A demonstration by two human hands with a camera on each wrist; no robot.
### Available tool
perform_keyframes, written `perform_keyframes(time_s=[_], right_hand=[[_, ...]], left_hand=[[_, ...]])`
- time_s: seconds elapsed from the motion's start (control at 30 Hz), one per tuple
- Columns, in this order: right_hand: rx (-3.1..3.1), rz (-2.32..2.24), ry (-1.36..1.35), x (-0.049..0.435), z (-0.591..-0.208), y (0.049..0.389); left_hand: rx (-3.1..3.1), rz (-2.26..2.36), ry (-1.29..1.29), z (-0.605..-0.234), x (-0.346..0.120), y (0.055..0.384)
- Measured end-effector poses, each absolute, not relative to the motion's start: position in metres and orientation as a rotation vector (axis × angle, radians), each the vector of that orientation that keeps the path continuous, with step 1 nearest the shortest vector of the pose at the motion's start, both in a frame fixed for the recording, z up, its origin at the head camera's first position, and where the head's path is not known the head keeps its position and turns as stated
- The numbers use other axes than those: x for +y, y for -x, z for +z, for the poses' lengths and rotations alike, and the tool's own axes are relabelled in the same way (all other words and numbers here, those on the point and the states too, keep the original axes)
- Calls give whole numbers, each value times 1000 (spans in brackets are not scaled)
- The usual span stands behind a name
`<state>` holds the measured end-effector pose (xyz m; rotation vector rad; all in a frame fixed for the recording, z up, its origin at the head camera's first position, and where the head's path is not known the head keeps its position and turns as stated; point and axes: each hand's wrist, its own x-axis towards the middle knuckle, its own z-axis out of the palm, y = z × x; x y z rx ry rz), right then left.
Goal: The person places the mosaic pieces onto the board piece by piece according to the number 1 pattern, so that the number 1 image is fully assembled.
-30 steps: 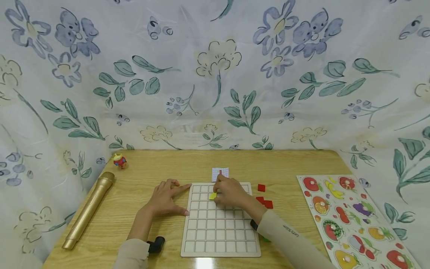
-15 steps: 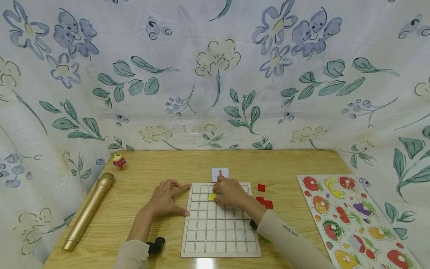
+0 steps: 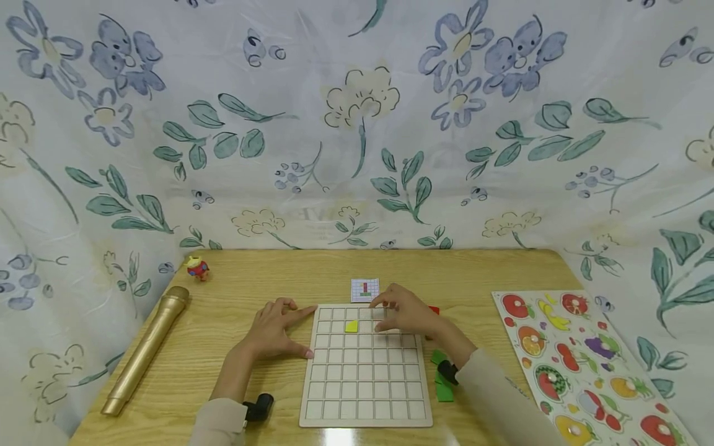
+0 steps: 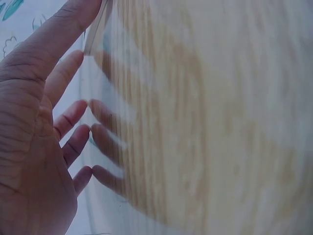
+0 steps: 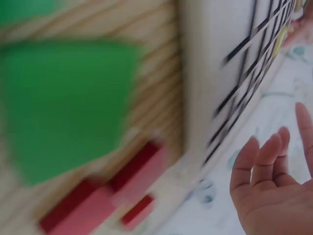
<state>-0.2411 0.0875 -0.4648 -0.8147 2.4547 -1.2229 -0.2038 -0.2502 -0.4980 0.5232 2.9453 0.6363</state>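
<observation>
A wooden grid board (image 3: 365, 390) lies on the table, with a yellow tile (image 3: 351, 326) in one upper cell. My left hand (image 3: 271, 329) touches the board's left edge with thumb and forefinger; its other fingers (image 4: 73, 117) rest on the tabletop. Over the board's upper right hovers my right hand (image 3: 409, 313), fingers loosely bent and nothing between them. In the right wrist view the hand (image 5: 274, 181) is apart from the board, near green tiles (image 5: 68, 103) and red tiles (image 5: 139, 169). A small printed grid card (image 3: 365, 290) lies behind the board.
A gold microphone (image 3: 146, 350) lies at the left, with a small toy figure (image 3: 198, 267) behind it. On the right is a fruit puzzle board (image 3: 591, 365). Green tiles (image 3: 443, 384) lie beside the grid board. A floral curtain (image 3: 357, 124) hangs behind the table (image 3: 290, 269).
My right hand has let go of the yellow tile and moved right, uncovering the tile, the card's pattern and the green tiles. The left hand has stayed put.
</observation>
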Motion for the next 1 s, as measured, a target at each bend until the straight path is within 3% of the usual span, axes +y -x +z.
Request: perform_keyframes(time_s=[1.0], right_hand=[[2530, -1235, 659, 190, -479, 249]], left_hand=[[2926, 658, -504, -496, -249, 203]])
